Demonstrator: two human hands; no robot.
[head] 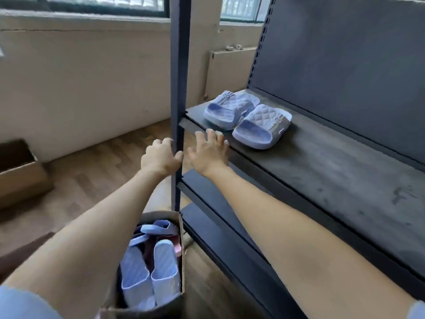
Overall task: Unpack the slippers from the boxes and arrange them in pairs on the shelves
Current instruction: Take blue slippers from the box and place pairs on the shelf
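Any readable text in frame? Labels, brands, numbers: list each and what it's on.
None readable.
Near slipper: raised emblem on the strap, too blurred to read.
Far slipper: same kind of emblem, also blurred.
Cardboard box: no print visible.

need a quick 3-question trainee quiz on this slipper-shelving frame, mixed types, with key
1. True or false: the cardboard box nearest the camera is empty.
2. The right hand is: A spread and empty, B gripping a slipper, C gripping the post.
3. How many blue slippers lie on the shelf?
Key: 1 false, more slippers lie inside; 2 A; 3 two, side by side.
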